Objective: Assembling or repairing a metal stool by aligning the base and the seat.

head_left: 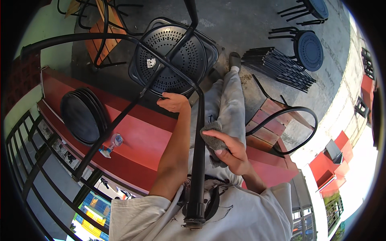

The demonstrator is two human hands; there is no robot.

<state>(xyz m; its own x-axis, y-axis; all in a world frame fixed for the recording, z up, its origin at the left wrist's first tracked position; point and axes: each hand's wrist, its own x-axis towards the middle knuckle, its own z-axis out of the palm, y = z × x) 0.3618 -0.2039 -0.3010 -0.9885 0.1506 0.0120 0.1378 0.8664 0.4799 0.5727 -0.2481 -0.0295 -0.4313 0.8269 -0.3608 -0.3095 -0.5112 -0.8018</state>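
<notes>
An upturned black metal stool (173,76) stands in front of me, its round seat punched with small holes and its crossed tubular legs rising toward me. A small white label (151,63) sticks to the seat's underside. My left hand (173,102) is closed at the near rim of the seat, fingers partly hidden. In my right hand (232,152) is a crumpled grey cloth (213,138), pressed against the side of one stool leg (198,160). That leg runs down close to my chest and ends in a black foot cap (194,221).
A red ledge (138,138) beside me bears stacked black round seats (82,116) and a clear spray bottle (114,143). Wooden-slat chairs (103,42) stand at far left, another (267,120) at right. Folded black metal frames (279,68) and black stools (309,50) lie farther right.
</notes>
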